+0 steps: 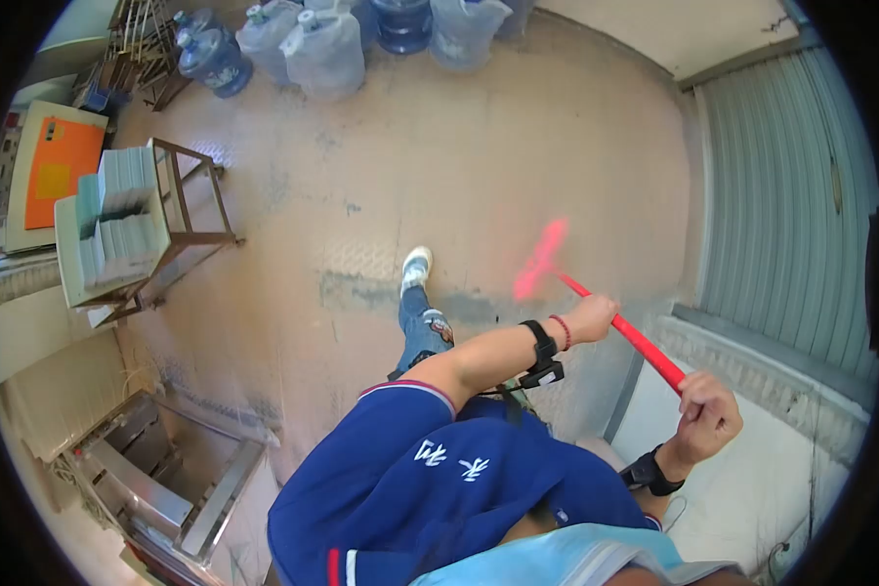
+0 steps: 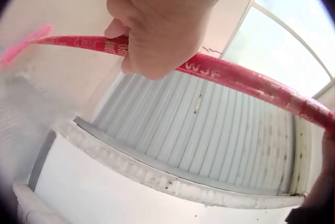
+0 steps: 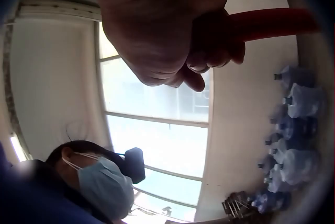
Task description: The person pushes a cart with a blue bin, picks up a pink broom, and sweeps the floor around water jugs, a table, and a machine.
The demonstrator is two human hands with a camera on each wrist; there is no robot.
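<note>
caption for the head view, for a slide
The left hand and right hand grip a red handle, its pink head blurred above the concrete floor.

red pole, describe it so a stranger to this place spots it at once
Find the grey ribbed shutter on the right of the head view. Just before it, the left hand and right hand grip the red pole. It is the one long thin red rod, its far end a pink blur.

The head view looks steeply down onto the floor (image 1: pixel 479 166). The left wrist view sits close beneath the left hand (image 2: pixel 157 20), facing up at the roller shutter (image 2: pixel 199 130), also at the head view's right. The right wrist view, close under the right hand (image 3: pixel 162 30), shares the far water jugs (image 3: pixel 296 96). All three catch the red handle (image 1: pixel 645 344).
</note>
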